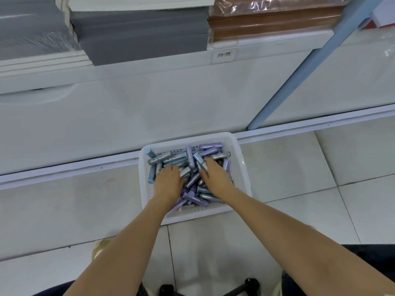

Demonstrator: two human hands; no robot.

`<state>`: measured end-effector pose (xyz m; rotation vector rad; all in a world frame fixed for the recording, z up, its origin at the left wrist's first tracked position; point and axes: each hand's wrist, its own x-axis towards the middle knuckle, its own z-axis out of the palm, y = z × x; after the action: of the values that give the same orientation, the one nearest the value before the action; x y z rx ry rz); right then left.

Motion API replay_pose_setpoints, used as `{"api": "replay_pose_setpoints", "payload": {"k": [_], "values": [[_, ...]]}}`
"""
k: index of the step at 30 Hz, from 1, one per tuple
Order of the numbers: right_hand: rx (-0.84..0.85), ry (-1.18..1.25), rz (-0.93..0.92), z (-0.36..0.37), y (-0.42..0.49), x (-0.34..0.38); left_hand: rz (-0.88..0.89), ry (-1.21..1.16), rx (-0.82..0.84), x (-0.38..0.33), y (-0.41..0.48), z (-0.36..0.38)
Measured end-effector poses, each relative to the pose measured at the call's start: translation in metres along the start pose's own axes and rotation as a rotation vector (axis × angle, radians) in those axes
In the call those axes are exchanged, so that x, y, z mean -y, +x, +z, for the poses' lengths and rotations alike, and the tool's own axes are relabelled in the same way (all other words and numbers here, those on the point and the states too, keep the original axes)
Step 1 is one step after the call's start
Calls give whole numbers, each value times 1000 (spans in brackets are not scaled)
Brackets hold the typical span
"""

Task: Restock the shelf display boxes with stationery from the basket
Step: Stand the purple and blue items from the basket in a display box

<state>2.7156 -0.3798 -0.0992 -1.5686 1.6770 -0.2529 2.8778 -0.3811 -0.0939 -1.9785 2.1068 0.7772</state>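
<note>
Both forearms reach forward and down, converging on a white plastic basket. It sits on the tiled floor, just in front of the shelf unit's white base panel. The basket holds a loose heap of purple and blue-grey tubes lying crosswise at all angles; printing on them not readable.

Left hand: palm down on left half of heap, fingers curled into the tubes, thumb out toward centre against a silvery tube. Fingertips buried, so cannot tell whether it holds anything.

Right hand: palm down on right half of heap. Thumb and fingers closed round a blue-grey tube that angles up and away from the hand.

Surroundings: shelf above carries stacks of grey paper and a film-wrapped brown stack. Handwritten label on the shelf edge. Light blue upright at right. Black rounded feet of some frame at bottom edge, between the arms.
</note>
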Motion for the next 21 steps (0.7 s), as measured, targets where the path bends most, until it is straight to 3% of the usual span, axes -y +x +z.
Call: {"api": "replay_pose_setpoints", "payload": {"k": [5,10,14,21], "values": [[-40,109,5,-21,0,-4,-47,-452,-88,-4,-4,-11],[-38,364,-36,-40,-7,6,-264,-1039,-119,-15,-5,-22],[98,434,-79,-41,-11,26,-419,-1312,-135,-28,-5,-33],[174,393,-173,-67,-19,57,-454,-1614,-37,-43,-19,-70]]}}
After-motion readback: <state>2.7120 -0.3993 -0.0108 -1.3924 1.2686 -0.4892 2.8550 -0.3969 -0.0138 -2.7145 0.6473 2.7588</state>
